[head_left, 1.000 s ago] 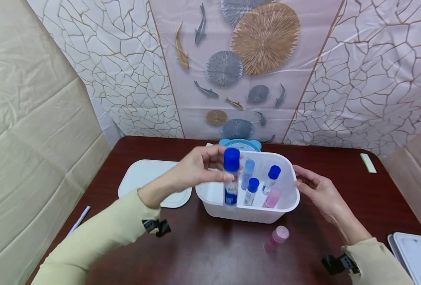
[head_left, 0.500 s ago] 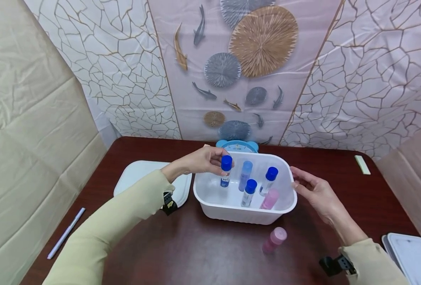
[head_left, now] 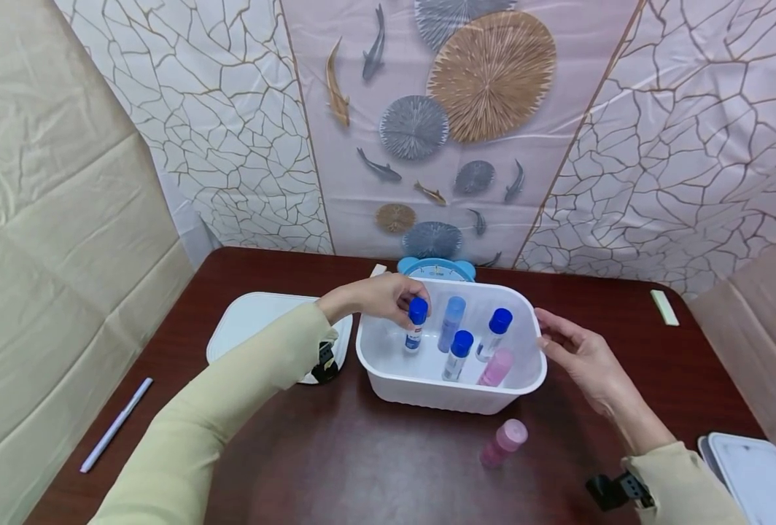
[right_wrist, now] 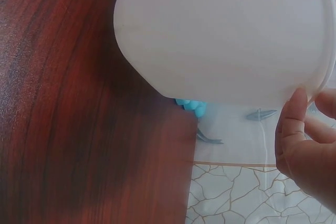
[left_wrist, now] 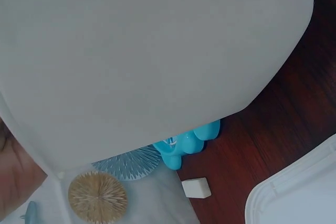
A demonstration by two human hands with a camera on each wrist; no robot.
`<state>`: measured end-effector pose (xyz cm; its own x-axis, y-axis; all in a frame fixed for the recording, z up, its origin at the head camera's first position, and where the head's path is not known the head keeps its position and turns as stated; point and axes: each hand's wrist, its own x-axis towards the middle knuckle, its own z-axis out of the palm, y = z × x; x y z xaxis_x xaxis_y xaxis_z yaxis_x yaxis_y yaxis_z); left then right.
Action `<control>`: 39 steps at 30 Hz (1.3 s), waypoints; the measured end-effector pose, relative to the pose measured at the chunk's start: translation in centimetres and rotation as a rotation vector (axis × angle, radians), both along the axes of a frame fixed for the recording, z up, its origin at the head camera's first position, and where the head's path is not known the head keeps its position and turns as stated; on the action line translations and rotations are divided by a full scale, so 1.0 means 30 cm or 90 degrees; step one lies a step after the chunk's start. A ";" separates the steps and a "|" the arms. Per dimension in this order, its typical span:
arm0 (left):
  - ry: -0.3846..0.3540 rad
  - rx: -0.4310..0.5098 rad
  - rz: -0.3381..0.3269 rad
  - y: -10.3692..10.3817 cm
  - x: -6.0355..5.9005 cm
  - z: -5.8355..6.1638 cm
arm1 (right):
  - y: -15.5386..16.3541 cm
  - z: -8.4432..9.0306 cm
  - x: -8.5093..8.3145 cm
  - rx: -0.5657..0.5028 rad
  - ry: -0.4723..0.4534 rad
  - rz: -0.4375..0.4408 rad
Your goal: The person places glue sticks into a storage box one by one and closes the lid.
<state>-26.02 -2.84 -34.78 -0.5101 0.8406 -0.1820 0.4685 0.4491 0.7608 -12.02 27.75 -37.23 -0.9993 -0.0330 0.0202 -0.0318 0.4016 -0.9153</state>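
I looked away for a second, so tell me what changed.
The left hand has lowered the blue-capped stick it grips from above the white bin down inside, near its left end; bottom contact is unclear. Nothing was let go. The right hand stayed at the bin's right rim; the four other tubes inside and the pink tube on the table stayed put.

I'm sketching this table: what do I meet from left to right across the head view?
Pen-like stick → white lid → left hand gripping a dark-blue-capped tube → light-blue-capped tube → nearer pink tube → right hand → pale strip → white stack.
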 end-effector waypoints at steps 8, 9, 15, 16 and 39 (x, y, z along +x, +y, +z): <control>0.042 -0.051 0.011 0.013 -0.008 0.006 | 0.000 0.001 -0.001 0.004 -0.001 -0.001; 0.043 -0.053 0.013 0.014 -0.008 0.007 | 0.000 0.002 -0.001 0.005 -0.002 -0.001; 0.028 -0.037 0.027 0.014 -0.011 0.004 | -0.002 0.004 0.000 0.000 -0.002 0.004; 0.027 -0.029 0.030 0.012 -0.012 0.002 | -0.002 0.004 0.000 -0.001 -0.001 0.004; -0.230 0.339 0.046 0.035 0.390 0.083 | 0.006 -0.001 -0.004 -0.002 -0.034 0.001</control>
